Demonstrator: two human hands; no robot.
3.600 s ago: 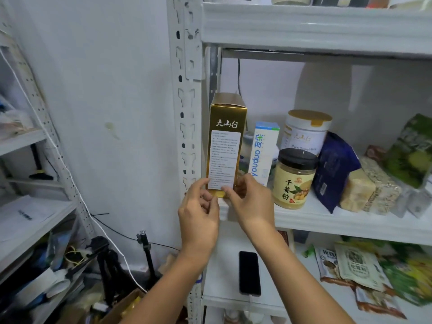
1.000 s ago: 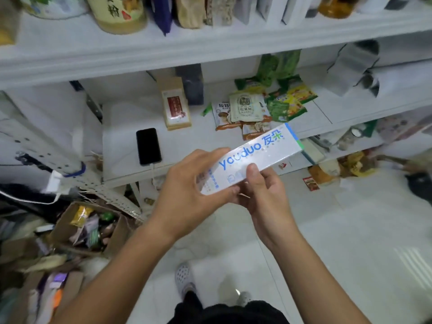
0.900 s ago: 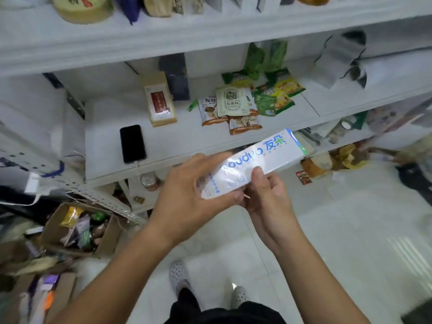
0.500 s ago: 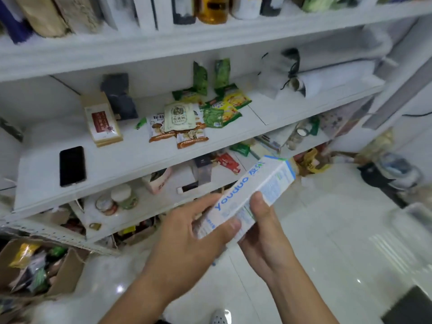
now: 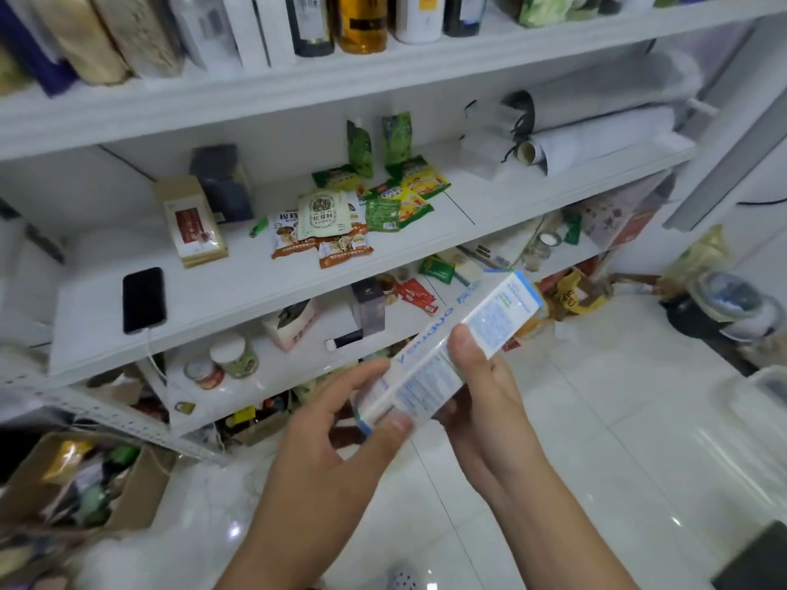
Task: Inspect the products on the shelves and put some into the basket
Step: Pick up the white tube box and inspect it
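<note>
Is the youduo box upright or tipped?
Tipped: the youduo box lies slanted, far end raised to the right, held by the left hand and right hand.

Black phone, paper rolls

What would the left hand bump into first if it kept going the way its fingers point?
The left hand already grips the white and blue box. Beyond it, probably the edge of the lower shelf with the small jars, though depth is unclear.
</note>
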